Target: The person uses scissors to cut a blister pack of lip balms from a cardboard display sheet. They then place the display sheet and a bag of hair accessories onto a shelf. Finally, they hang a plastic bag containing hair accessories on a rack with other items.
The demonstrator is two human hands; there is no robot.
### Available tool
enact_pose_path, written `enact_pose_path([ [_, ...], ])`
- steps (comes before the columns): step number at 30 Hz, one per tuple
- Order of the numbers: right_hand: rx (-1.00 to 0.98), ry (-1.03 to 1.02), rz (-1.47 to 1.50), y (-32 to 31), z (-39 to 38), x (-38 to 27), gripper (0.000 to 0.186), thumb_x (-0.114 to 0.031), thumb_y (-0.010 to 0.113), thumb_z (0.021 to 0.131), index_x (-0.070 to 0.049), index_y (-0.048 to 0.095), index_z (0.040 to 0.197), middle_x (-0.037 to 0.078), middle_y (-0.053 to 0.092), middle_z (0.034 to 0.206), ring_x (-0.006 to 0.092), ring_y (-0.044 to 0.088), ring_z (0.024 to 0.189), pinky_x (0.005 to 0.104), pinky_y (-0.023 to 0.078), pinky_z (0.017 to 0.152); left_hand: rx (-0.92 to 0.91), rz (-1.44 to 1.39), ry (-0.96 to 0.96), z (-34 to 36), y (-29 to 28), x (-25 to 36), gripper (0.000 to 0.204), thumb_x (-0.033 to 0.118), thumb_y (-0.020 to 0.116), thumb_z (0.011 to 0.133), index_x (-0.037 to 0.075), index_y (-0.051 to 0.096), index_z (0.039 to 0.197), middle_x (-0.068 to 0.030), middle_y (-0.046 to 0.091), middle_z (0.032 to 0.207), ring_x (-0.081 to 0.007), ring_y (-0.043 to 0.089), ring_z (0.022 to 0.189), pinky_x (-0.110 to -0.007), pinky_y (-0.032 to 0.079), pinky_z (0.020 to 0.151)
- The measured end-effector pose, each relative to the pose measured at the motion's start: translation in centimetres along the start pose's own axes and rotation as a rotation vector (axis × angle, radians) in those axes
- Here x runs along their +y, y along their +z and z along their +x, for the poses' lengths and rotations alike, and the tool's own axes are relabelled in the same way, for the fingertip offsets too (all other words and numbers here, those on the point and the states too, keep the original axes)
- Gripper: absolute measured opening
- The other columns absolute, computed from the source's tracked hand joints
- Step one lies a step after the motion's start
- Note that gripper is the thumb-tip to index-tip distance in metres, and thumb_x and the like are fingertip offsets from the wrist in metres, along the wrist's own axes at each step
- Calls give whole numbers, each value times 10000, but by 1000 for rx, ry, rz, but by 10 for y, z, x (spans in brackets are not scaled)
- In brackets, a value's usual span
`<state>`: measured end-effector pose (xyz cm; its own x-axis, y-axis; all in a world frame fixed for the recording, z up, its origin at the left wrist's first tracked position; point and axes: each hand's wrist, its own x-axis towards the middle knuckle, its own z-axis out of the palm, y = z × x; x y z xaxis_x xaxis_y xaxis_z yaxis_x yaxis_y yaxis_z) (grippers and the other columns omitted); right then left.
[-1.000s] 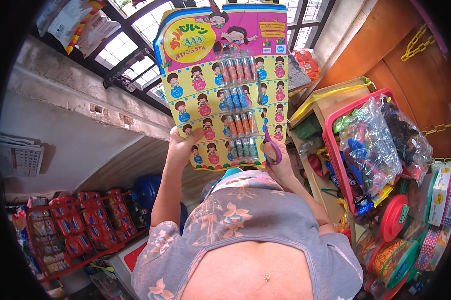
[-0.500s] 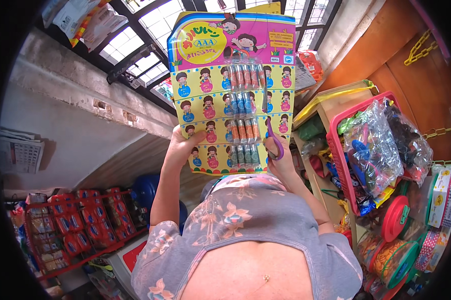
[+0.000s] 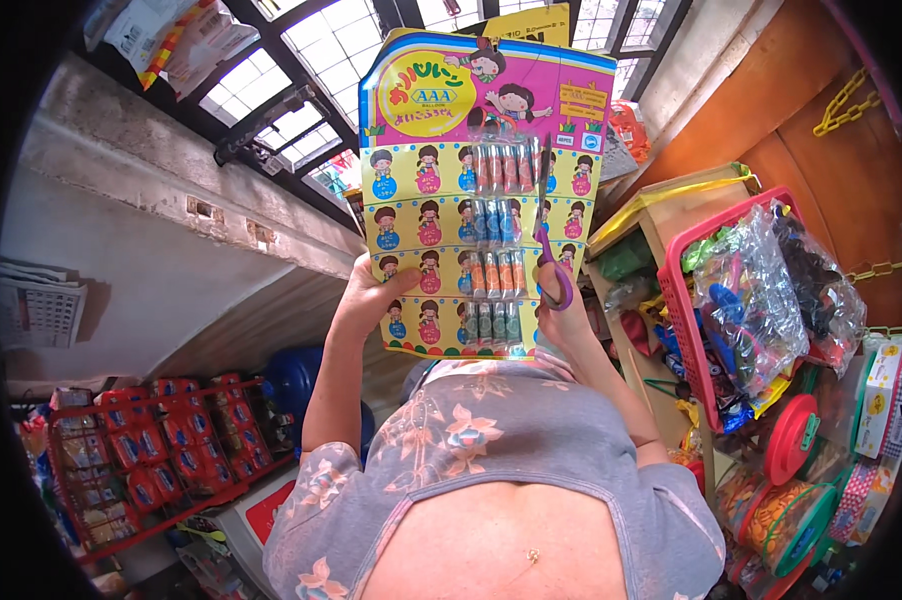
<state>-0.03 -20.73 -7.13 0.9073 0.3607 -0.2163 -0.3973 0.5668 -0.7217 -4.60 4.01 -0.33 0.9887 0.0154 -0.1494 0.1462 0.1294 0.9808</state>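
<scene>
Clamping yellow-pink card [image 3: 449, 192] w/ L hand [image 3: 369, 299], fingers partly hidden bhnd; R hand [image 3: 568, 322] grip clamped on purple scissors [image 3: 543, 238].

One left hand [image 3: 374, 297] and one right hand [image 3: 563, 316] noted. One printed card [image 3: 407, 235] seen, four rows of small tubes [image 3: 492, 273] borne on it. One pair of purple-handled scissors [image 3: 568, 292], one pink-red basket [image 3: 685, 345], one red rack [image 3: 171, 520] and one wall calendar [image 3: 39, 310] recorded; racked packs [image 3: 131, 447] too crowded to be counted.

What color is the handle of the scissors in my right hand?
Purple; the scissors' handle shows in the head view, at your right hand.
</scene>
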Motion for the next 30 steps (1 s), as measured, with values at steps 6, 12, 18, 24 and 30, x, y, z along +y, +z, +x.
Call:
enact_pose_path([
  [6, -32, -15, -78, 2, 0, -3, 325, -405, 657, 797, -115, 538, 882, -88, 396, 541, 7, 390, 368, 170, 347, 330, -8, -5, -19, 2, -3, 0, 233, 54, 650, 800, 2, 615, 1024, -52, 659, 942, -109, 606, 810, -270, 499, 722],
  [12, -205, 56, -24, -7, 13, -10, 488, -455, 625, 800, -74, 534, 1090, -38, 549, 867, 45, 513, 788, 216, 422, 673, -38, -28, -45, 2, -10, -5, 239, 41, 645, 795, 7, 613, 1028, -48, 659, 947, -101, 605, 814, -267, 498, 723],
  [18, -249, 34, 1, -26, 31, -16, 659, -530, 549, 818, -17, 454, 1220, 56, 566, 1100, 147, 542, 996, 298, 450, 838, -63, -53, -44, 3, -6, -19, 241, 35, 635, 797, 10, 611, 1036, -43, 659, 955, -97, 601, 836, -265, 495, 738],
  [24, -250, -55, -118, -20, 34, -26, 554, -457, 620, 802, -33, 515, 1142, 27, 609, 939, 96, 579, 814, 228, 476, 654, -58, -61, -83, 4, -5, -14, 235, 20, 623, 799, 13, 621, 1034, -49, 658, 972, -99, 602, 851, -269, 494, 751],
  [30, -81, -48, -82, -1, 29, -27, 381, -387, 662, 798, -60, 573, 973, -38, 564, 737, 16, 529, 612, 160, 415, 506, -57, -7, -69, 5, -3, -14, 236, 18, 621, 801, 11, 618, 1037, -48, 657, 975, -99, 603, 845, -272, 496, 752],
])
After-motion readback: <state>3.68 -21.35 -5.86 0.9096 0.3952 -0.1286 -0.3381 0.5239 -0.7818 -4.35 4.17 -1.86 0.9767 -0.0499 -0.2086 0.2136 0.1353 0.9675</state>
